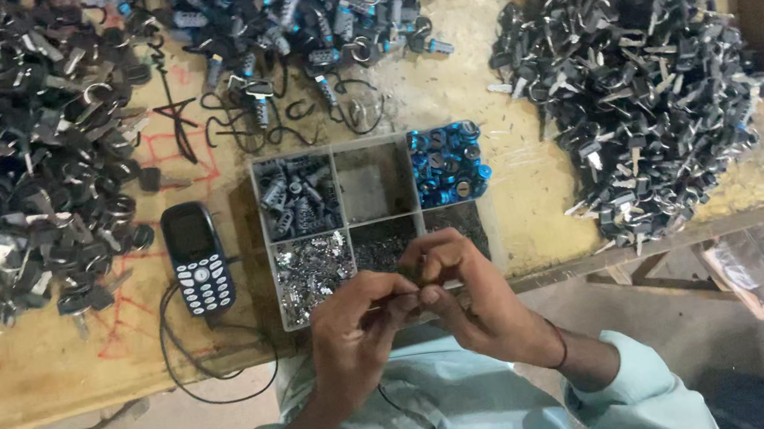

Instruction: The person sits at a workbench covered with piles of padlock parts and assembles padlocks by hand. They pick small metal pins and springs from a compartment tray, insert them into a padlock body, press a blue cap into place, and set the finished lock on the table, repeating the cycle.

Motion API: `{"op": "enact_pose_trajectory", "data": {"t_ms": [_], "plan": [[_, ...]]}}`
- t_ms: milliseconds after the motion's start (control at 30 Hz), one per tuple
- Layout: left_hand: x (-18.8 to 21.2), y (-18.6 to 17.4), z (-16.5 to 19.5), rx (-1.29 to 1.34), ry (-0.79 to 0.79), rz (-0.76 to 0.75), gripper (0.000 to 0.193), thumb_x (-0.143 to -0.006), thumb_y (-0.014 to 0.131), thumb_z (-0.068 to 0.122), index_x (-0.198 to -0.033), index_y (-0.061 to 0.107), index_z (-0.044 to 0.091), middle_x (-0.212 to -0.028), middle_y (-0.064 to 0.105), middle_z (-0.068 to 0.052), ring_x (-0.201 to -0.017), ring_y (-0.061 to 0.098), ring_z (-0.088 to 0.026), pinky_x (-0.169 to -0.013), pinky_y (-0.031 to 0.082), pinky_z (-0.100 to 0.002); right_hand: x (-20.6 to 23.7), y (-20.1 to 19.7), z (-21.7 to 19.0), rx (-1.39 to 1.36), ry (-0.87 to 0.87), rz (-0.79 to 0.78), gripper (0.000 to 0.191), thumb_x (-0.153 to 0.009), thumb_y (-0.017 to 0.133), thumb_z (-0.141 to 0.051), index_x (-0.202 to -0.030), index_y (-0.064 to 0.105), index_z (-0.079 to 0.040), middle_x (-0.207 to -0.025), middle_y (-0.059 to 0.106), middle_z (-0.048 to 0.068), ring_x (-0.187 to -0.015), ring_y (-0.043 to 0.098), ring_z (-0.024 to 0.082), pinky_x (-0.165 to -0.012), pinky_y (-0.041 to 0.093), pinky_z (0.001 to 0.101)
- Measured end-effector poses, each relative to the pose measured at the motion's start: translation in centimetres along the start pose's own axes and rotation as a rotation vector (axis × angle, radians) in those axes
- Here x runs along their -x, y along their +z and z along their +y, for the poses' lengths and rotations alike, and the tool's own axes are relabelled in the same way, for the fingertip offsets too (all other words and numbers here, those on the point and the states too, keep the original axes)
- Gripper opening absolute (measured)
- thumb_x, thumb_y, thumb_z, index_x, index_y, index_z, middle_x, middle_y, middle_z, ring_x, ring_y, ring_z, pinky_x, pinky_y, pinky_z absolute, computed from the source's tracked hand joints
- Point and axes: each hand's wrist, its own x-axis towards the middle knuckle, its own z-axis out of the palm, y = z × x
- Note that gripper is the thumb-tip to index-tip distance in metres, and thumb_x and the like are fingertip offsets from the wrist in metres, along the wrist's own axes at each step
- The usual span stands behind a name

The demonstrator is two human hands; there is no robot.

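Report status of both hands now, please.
Left hand and right hand pinch a small part, hidden. Over compartment tray. Phone beside.

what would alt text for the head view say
Seen from above, a person's left hand and right hand pinch a small part together over a divided parts tray on a wooden workbench, flanked by heaps of dark keys and a keypad phone.

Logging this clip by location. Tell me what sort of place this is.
Probably a small workshop bench for assembling locks by hand. Heaps of black-headed keys cover the wooden table, a compartment tray holds sorted small parts, and both hands, left and right, work together over it.
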Motion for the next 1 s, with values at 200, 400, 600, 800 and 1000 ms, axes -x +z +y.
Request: {"op": "enact_pose_trajectory", "data": {"t_ms": [200,400,600,800,1000], "plan": [[-0.1,-0.2,-0.6,0.134,-0.141,-0.013,0.008,-0.088,0.075,0.0,-0.096,0.075,-0.002,-0.081,0.076,-0.005,-0.075,0.075,-0.009,-0.066,0.06,-0.024,-0.8,1.0,-1.7,-0.425,0.152,-0.031,0.028,-0.113,0.045,-0.008,-0.138,0.034,-0.005,-0.138,0.046,0.014,-0.125,0.051,0.015,-0.109,0.046,0.0314],[-0.3,-0.7,-1.1,-0.169,-0.18,0.032,0.007,-0.082,0.08,0.003,-0.087,0.079,0.0,-0.071,0.072,-0.003,-0.062,0.064,-0.007,-0.057,0.051,-0.022,-1.5,-3.9,-3.0,1.053,0.218,-0.384,0.014,-0.103,0.066,-0.024,-0.115,0.061,-0.018,-0.104,0.065,-0.001,-0.099,0.068,0.017,-0.081,0.055,0.0343],[-1.0,-1.1,-1.7,-0.18,-0.205,0.005,0.007,-0.08,0.08,0.004,-0.087,0.079,0.002,-0.069,0.073,-0.002,-0.062,0.067,-0.007,-0.057,0.052,-0.022,-1.3,-6.0,-0.5,1.156,0.051,-0.252,0.015,-0.084,0.063,-0.011,-0.096,0.057,-0.004,-0.089,0.056,0.009,-0.084,0.066,0.03,-0.058,0.049,0.0463],[-0.9,-1.0,-0.5,-0.214,-0.049,-0.014,0.009,-0.082,0.077,0.003,-0.091,0.076,0.003,-0.078,0.073,-0.002,-0.068,0.071,-0.008,-0.062,0.055,-0.022,-1.1,-5.7,-0.3,0.95,0.151,-0.044,0.016,-0.08,0.069,-0.009,-0.096,0.065,-0.01,-0.1,0.062,0.011,-0.079,0.066,0.034,-0.061,0.05,0.0464],[-1.0,-0.7,-0.8,-0.135,-0.033,-0.051,0.007,-0.085,0.075,0.004,-0.092,0.075,0.003,-0.082,0.074,-0.003,-0.074,0.072,-0.009,-0.066,0.057,-0.023,-0.2,-5.8,0.6,0.558,0.089,0.197,0.015,-0.086,0.077,-0.006,-0.099,0.07,-0.007,-0.099,0.065,0.006,-0.081,0.071,0.02,-0.07,0.057,0.0329]]}}
